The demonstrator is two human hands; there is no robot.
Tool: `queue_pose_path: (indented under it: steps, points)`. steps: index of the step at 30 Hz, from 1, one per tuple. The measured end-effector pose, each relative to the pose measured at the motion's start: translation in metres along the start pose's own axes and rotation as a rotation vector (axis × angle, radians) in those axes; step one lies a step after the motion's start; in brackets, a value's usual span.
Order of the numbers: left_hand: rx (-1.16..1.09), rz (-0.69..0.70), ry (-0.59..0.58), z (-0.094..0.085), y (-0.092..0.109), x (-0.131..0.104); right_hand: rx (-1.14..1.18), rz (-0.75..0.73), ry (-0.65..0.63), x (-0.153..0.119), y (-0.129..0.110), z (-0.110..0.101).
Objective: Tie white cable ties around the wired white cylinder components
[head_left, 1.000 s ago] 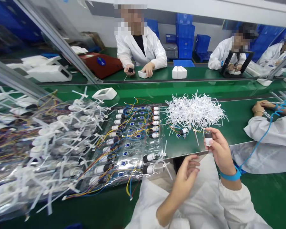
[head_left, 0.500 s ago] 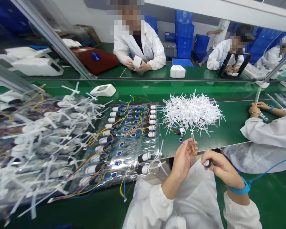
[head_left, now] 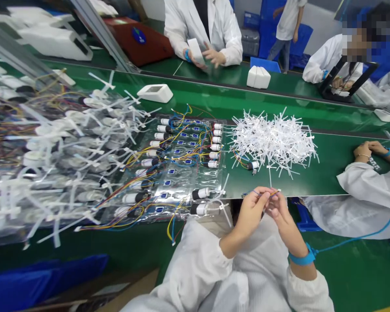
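Observation:
Thin coloured wires (head_left: 273, 193) with a small white plug run across my fingertips, above the table's front edge. My left hand (head_left: 251, 212) is closed, pinching the wires between thumb and fingers. My right hand (head_left: 282, 214) meets it from the right, its fingertips closed around the same wires. Whatever else lies between the palms is hidden. Just beyond the hands, a cylindrical part with a white and a black end (head_left: 253, 165) rests on the green table beside a large heap of white cable ties (head_left: 273, 141).
To the left, clear plastic trays (head_left: 178, 184) hold several cylindrical parts with coloured wires. Farther left lie bagged, wired parts (head_left: 68, 164) with white ties. A white housing (head_left: 156, 93) stands behind. Co-workers sit opposite and at right. A blue cord (head_left: 354, 242) runs from my right wristband.
My hands have come together at the wires. The cylindrical part seen in my right hand is now out of sight. The camera view has tilted down, and the person opposite has turned the white box.

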State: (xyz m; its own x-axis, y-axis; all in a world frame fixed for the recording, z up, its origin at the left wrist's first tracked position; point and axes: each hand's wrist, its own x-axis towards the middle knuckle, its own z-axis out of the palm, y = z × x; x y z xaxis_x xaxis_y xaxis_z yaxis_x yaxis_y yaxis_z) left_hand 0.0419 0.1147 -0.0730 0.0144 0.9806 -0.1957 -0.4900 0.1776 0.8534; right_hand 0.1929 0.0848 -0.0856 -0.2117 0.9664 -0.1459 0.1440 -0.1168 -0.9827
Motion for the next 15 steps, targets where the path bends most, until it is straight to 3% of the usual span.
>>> queue_pose_path:
  steps: [2,4,10,15]
  points:
    - [0.06,0.039,-0.004,0.0,0.001,-0.005,-0.084,-0.043,0.157,-0.001,-0.009,0.001]
    - [0.067,0.04,-0.02,0.001,0.001,-0.009,-0.139,-0.103,0.229,0.0,-0.02,0.003]
    - [-0.025,0.038,-0.052,0.002,0.0,-0.018,-0.259,-0.259,0.31,0.007,-0.058,0.003]
    - [0.112,0.157,-0.125,-0.016,0.005,-0.034,-0.256,-0.414,0.353,0.013,-0.082,-0.004]
